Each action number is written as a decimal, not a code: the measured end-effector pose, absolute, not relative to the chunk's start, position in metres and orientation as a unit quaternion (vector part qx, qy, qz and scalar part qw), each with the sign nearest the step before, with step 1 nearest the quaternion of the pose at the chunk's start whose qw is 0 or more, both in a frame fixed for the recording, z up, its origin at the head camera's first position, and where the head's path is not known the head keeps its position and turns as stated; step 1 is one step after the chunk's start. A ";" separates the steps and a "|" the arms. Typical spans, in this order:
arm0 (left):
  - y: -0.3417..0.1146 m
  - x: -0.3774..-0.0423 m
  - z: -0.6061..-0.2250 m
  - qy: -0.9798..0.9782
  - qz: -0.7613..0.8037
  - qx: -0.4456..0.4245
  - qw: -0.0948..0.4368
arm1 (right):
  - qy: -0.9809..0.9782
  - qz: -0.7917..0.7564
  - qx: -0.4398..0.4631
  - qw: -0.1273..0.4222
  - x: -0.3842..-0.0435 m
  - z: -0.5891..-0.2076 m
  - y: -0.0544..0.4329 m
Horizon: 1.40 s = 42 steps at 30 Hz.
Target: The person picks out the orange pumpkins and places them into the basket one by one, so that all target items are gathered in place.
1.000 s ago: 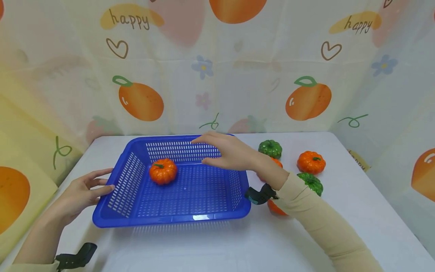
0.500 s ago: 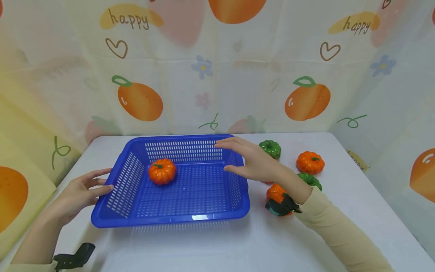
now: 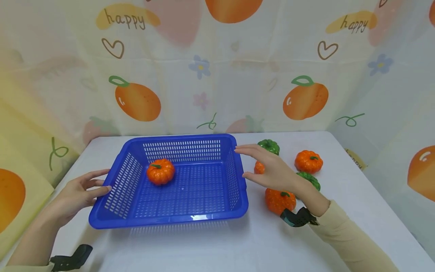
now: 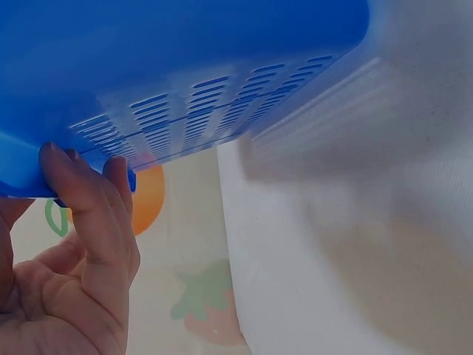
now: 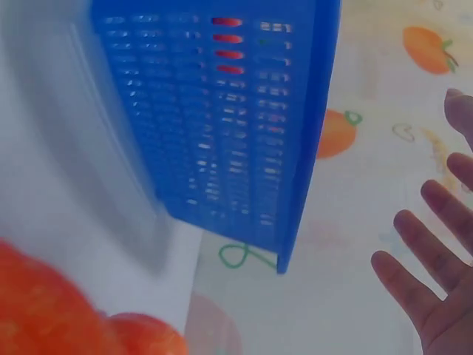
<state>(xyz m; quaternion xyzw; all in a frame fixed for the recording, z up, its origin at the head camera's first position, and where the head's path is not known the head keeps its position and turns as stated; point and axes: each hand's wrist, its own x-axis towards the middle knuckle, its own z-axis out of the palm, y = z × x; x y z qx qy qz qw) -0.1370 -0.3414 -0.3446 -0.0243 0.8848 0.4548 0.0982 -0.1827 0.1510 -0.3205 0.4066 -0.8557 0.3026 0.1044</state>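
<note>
A blue plastic basket (image 3: 183,217) with slotted walls sits on the left and middle of the table, with one small orange pumpkin (image 3: 161,172) inside. My left hand (image 3: 75,194) grips the basket's left rim, thumb above and fingers underneath; the left wrist view shows its fingertips at the rim. My right hand (image 3: 268,166) hangs just outside the basket's right rim with its fingers spread and holding nothing. Below and behind it are an orange pumpkin (image 3: 280,201), a partly hidden orange one (image 3: 259,167) and a green pumpkin (image 3: 269,146).
Farther right on the white table (image 3: 343,211) lie another orange pumpkin (image 3: 308,162) and a green one (image 3: 308,180), partly behind the right forearm. A fruit-printed curtain (image 3: 217,75) closes off the back and sides.
My right hand has moved right, from over the basket to outside its right rim, uncovering the basket's right side. The left hand stays on the rim, and the pumpkin inside stays put.
</note>
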 end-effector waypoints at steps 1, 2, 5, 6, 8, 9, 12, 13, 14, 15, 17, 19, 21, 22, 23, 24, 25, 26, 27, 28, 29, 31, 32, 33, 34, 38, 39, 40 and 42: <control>-0.342 -0.137 -0.345 0.885 0.455 -0.024 0.098 | -0.857 0.304 0.402 0.106 -0.182 -0.322 0.154; -0.342 -0.137 -0.345 0.884 0.457 -0.024 0.097 | -0.858 0.307 0.398 0.107 -0.181 -0.324 0.157; -0.342 -0.136 -0.344 0.883 0.459 -0.023 0.096 | -0.859 0.316 0.387 0.107 -0.179 -0.329 0.167; -0.342 -0.136 -0.344 0.882 0.460 -0.023 0.095 | -0.860 0.319 0.384 0.108 -0.179 -0.331 0.170; -0.342 -0.136 -0.344 0.883 0.459 -0.023 0.095 | -0.859 0.325 0.379 0.112 -0.178 -0.335 0.177; -0.341 -0.137 -0.344 0.884 0.457 -0.024 0.094 | -0.859 0.327 0.376 0.115 -0.177 -0.336 0.180; -0.341 -0.137 -0.345 0.885 0.455 -0.026 0.094 | -0.860 0.330 0.369 0.126 -0.174 -0.341 0.190; -0.341 -0.137 -0.345 0.885 0.455 -0.025 0.095 | -0.861 0.328 0.366 0.130 -0.173 -0.343 0.193; -0.341 -0.137 -0.345 0.885 0.455 -0.025 0.095 | -0.862 0.327 0.363 0.133 -0.172 -0.345 0.195; -0.341 -0.137 -0.345 0.884 0.456 -0.025 0.095 | -0.862 0.329 0.361 0.135 -0.171 -0.347 0.198; -0.342 -0.137 -0.346 0.883 0.460 -0.023 0.094 | -0.864 0.329 0.354 0.140 -0.169 -0.351 0.203; -0.342 -0.137 -0.346 0.882 0.461 -0.023 0.094 | -0.866 0.328 0.349 0.145 -0.168 -0.354 0.208; -0.342 -0.137 -0.346 0.882 0.462 -0.024 0.093 | -0.867 0.330 0.344 0.147 -0.167 -0.356 0.212; -0.342 -0.137 -0.346 0.882 0.461 -0.024 0.093 | -0.869 0.330 0.339 0.148 -0.167 -0.357 0.214; -0.342 -0.137 -0.346 0.882 0.460 -0.024 0.094 | -0.869 0.332 0.336 0.148 -0.166 -0.358 0.215; -0.342 -0.137 -0.346 0.882 0.461 -0.023 0.094 | -0.870 0.333 0.332 0.147 -0.165 -0.359 0.217; -0.343 -0.137 -0.346 0.883 0.460 -0.023 0.094 | -0.871 0.335 0.329 0.145 -0.165 -0.360 0.219; -0.343 -0.137 -0.346 0.883 0.460 -0.023 0.094 | -0.873 0.336 0.325 0.142 -0.164 -0.362 0.221; -0.343 -0.137 -0.346 0.883 0.460 -0.023 0.094 | -0.874 0.338 0.321 0.138 -0.163 -0.364 0.223; -0.343 -0.138 -0.346 0.882 0.460 -0.023 0.093 | -0.875 0.341 0.316 0.134 -0.163 -0.365 0.225; -0.343 -0.138 -0.346 0.883 0.460 -0.022 0.093 | -0.876 0.342 0.314 0.130 -0.162 -0.367 0.227; -0.343 -0.137 -0.346 0.883 0.460 -0.022 0.092 | -0.879 0.344 0.309 0.117 -0.161 -0.369 0.231; -0.343 -0.137 -0.346 0.883 0.459 -0.021 0.092 | -0.880 0.345 0.307 0.110 -0.160 -0.370 0.232; -0.343 -0.137 -0.346 0.884 0.458 -0.021 0.092 | -0.881 0.344 0.306 0.104 -0.159 -0.371 0.233; -0.343 -0.137 -0.345 0.884 0.458 -0.021 0.091 | -0.884 0.342 0.305 0.096 -0.159 -0.372 0.235; -0.342 -0.136 -0.345 0.881 0.464 -0.022 0.089 | -0.892 0.332 0.299 0.067 -0.156 -0.376 0.239; -0.342 -0.136 -0.345 0.879 0.468 -0.022 0.089 | -0.894 0.329 0.297 0.060 -0.156 -0.377 0.240; -0.342 -0.136 -0.345 0.878 0.470 -0.022 0.088 | -0.896 0.327 0.295 0.053 -0.156 -0.378 0.241; -0.342 -0.136 -0.346 0.876 0.474 -0.022 0.087 | -0.900 0.322 0.290 0.041 -0.154 -0.381 0.244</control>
